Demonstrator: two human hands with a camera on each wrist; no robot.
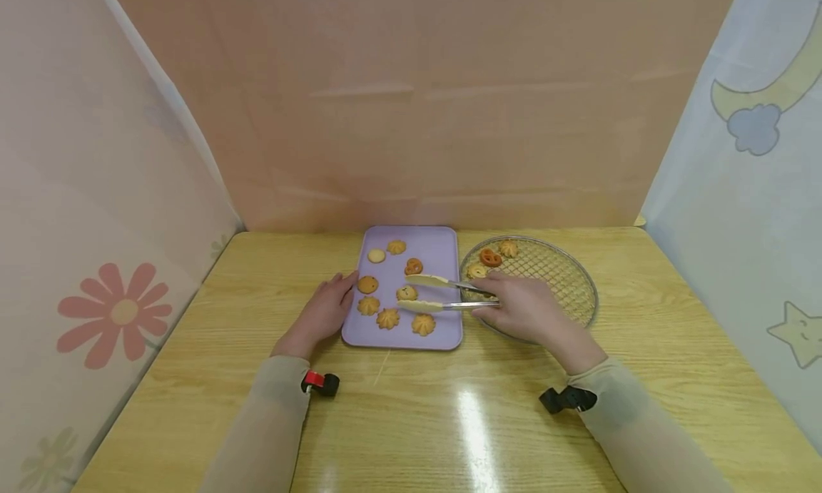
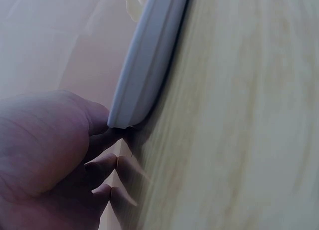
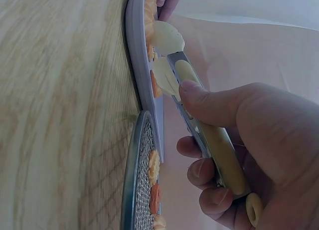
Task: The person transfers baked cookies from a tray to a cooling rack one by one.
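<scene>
My left hand (image 1: 326, 309) pinches the left edge of the lilac tray (image 1: 443, 247) between thumb and fingers, as the left wrist view shows at the tray's corner. In my right hand (image 1: 528, 307) is a pair of metal tongs (image 3: 215, 146) with cream tips and grips, the thumb on one arm and the fingers curled round the other. The tong tips are spread over the tray, one on either side of a round cookie (image 1: 407, 292). Around it on the tray lie several flower-shaped cookies (image 1: 388, 318), a pretzel-shaped cookie (image 1: 414, 266) and plain round cookies (image 1: 376, 255).
Right of the tray stands a round wire-mesh rack (image 1: 559, 268) with a metal rim. At its left side sit a pretzel cookie (image 1: 491, 257), a flower-shaped cookie (image 1: 509, 248) and a pale ring-like cookie (image 1: 477, 270). The wooden table (image 1: 398, 422) is bounded by cloth on three sides.
</scene>
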